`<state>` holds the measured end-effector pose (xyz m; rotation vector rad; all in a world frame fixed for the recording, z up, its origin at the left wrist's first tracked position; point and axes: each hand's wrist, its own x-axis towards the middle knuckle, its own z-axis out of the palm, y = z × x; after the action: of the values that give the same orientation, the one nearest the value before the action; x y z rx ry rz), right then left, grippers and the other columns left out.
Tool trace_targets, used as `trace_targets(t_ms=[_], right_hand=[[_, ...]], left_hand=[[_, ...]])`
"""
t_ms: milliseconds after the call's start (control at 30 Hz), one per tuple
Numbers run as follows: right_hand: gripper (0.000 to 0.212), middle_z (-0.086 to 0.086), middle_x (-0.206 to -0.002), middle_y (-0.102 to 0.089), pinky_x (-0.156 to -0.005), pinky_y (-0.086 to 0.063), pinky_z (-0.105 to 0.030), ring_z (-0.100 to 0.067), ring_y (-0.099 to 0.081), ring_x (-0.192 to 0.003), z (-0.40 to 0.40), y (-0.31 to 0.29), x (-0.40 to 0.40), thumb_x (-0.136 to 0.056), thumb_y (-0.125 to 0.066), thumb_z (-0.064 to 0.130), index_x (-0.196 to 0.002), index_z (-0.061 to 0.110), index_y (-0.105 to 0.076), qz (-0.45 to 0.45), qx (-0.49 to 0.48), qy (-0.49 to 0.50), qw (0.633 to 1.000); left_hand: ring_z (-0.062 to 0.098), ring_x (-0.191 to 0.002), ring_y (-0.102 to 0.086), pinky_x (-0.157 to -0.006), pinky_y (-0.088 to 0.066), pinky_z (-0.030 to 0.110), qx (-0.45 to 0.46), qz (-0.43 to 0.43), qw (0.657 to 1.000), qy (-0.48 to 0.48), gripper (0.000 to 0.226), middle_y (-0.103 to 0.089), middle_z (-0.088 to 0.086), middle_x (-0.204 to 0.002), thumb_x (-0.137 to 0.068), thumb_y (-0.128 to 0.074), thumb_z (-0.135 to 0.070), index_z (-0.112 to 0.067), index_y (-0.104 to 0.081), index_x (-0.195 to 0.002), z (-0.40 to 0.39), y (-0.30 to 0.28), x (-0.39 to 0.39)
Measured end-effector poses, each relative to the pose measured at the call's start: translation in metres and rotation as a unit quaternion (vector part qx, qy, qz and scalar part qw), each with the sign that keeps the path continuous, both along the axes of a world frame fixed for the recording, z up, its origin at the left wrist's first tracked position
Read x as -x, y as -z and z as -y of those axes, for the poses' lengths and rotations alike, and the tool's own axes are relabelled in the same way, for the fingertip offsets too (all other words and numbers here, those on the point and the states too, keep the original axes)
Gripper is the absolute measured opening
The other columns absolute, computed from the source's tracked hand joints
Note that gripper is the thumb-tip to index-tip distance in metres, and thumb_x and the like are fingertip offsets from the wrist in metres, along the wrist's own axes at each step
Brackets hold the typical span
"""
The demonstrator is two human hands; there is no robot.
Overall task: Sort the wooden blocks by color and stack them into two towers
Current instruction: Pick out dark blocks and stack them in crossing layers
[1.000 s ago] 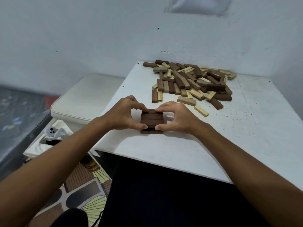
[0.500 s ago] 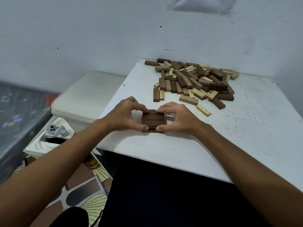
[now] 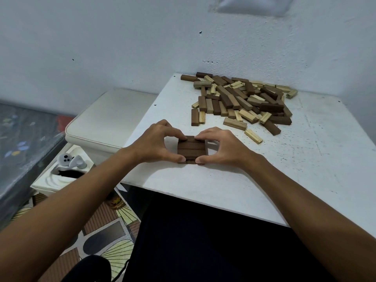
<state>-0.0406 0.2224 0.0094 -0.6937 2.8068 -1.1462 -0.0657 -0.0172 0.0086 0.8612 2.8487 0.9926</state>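
Observation:
A low stack of dark brown blocks [image 3: 191,149], two layers high with three blocks on top, sits near the front left of the white table [image 3: 305,169]. My left hand [image 3: 156,143] pinches its left side between thumb and fingers. From the other side, my right hand [image 3: 221,146] pinches the stack the same way. Behind them lies a loose pile of mixed dark and light wooden blocks [image 3: 240,100] at the table's back.
A cream cushioned stool [image 3: 109,117] stands left of the table. Below it a white box holds a white controller [image 3: 70,161]. A patterned mat [image 3: 101,226] covers the floor. The wall runs close behind the pile.
Both hands stay on the dark stack; only the camera view has shifted slightly, and the fingers have closed a little tighter on the blocks.

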Motion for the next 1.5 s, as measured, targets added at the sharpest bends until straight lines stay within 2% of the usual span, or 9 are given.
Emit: trace_targets(t_ms=[167, 733, 900, 967, 1067, 1200, 1267, 1367, 1500], right_hand=[[0.068, 0.002, -0.125, -0.061, -0.102, -0.046, -0.043, -0.012, -0.051, -0.119, -0.001, 0.003, 0.002, -0.064, -0.088, 0.039, -0.125, 0.019, -0.064, 0.0, -0.008, -0.003, 1.0], [0.078, 0.007, -0.13, -0.056, -0.105, -0.044, -0.036, -0.007, -0.048, -0.121, -0.002, 0.002, 0.0, -0.061, -0.088, 0.047, -0.13, 0.028, -0.057, 0.008, -0.008, -0.007, 1.0], [0.07, 0.011, -0.131, -0.057, -0.099, -0.044, -0.029, -0.003, -0.051, -0.118, -0.006, -0.004, 0.001, -0.072, -0.065, 0.066, -0.13, 0.027, -0.058, -0.011, 0.031, 0.0, 0.999], [0.064, 0.011, -0.127, -0.059, -0.095, -0.046, -0.025, -0.001, -0.053, -0.115, -0.011, -0.009, 0.006, -0.078, -0.061, 0.061, -0.129, 0.024, -0.059, -0.029, 0.05, 0.013, 0.998], [0.048, 0.007, -0.123, -0.062, -0.092, -0.051, -0.031, -0.003, -0.056, -0.11, -0.021, -0.015, 0.021, -0.086, -0.068, 0.041, -0.128, 0.019, -0.061, -0.041, 0.049, 0.046, 0.997], [0.037, 0.0, -0.122, -0.063, -0.09, -0.052, -0.033, -0.011, -0.058, -0.108, -0.031, -0.02, 0.061, -0.09, -0.067, 0.022, -0.125, 0.014, -0.063, -0.056, 0.011, 0.074, 0.996], [0.038, -0.001, -0.125, -0.062, -0.091, -0.048, -0.029, -0.012, -0.057, -0.112, -0.032, -0.02, 0.087, -0.089, -0.068, 0.019, -0.126, 0.016, -0.062, -0.059, -0.023, 0.088, 0.994], [0.049, 0.0, -0.134, -0.058, -0.104, -0.042, -0.038, -0.015, -0.049, -0.126, -0.025, -0.017, 0.123, -0.083, -0.073, 0.019, -0.13, 0.021, -0.059, -0.058, -0.068, 0.074, 0.993], [0.072, 0.0, -0.153, -0.037, -0.116, -0.027, -0.043, -0.019, -0.024, -0.144, -0.014, -0.016, 0.16, -0.078, -0.077, 0.026, -0.144, 0.026, -0.046, 0.009, -0.147, 0.045, 0.988]], left_hand=[[0.01, -0.101, -0.052, -0.085, -0.049, 0.036, -0.002, -0.004, 1.0, 0.002, 0.065, -0.064, -0.003, -0.104, -0.049, -0.074, -0.067, -0.038, -0.069, -0.107, 0.002, 0.002, 0.002], [0.01, -0.111, -0.051, -0.091, -0.046, 0.036, -0.021, -0.031, 0.999, 0.023, 0.071, -0.064, -0.013, -0.116, -0.053, -0.075, -0.067, -0.027, -0.071, -0.111, 0.002, -0.003, -0.006], [0.006, -0.111, -0.054, -0.094, -0.045, 0.03, -0.069, -0.039, 0.997, 0.007, 0.054, -0.068, -0.011, -0.113, -0.071, -0.065, -0.065, -0.026, -0.072, -0.107, 0.001, -0.007, -0.002], [0.006, -0.107, -0.056, -0.089, -0.045, 0.026, -0.07, -0.051, 0.996, -0.001, 0.052, -0.069, -0.012, -0.109, -0.074, -0.062, -0.063, -0.023, -0.072, -0.106, 0.0, -0.01, 0.006], [0.001, -0.101, -0.055, -0.081, -0.042, 0.021, -0.044, -0.049, 0.998, -0.008, 0.056, -0.068, -0.016, -0.106, -0.071, -0.06, -0.065, -0.024, -0.071, -0.108, -0.002, -0.014, 0.025], [0.004, -0.101, -0.051, -0.091, -0.045, 0.03, 0.021, -0.018, 1.0, -0.01, 0.051, -0.062, -0.017, -0.11, -0.073, -0.073, -0.051, -0.025, -0.067, -0.117, -0.014, -0.02, 0.06], [0.008, -0.108, -0.05, -0.097, -0.042, 0.032, 0.054, -0.018, 0.998, 0.007, 0.053, -0.063, -0.01, -0.122, -0.074, -0.076, -0.047, -0.025, -0.065, -0.121, -0.023, -0.018, 0.076], [0.014, -0.118, -0.048, -0.098, -0.04, 0.034, 0.075, -0.02, 0.996, 0.042, 0.066, -0.059, -0.006, -0.131, -0.069, -0.069, -0.059, -0.024, -0.064, -0.124, -0.034, -0.011, 0.091], [0.015, -0.121, -0.046, -0.099, -0.042, 0.041, 0.074, -0.04, 0.996, 0.041, 0.075, -0.056, -0.005, -0.136, -0.067, -0.062, -0.071, -0.027, -0.061, -0.128, -0.041, 0.003, 0.102]])
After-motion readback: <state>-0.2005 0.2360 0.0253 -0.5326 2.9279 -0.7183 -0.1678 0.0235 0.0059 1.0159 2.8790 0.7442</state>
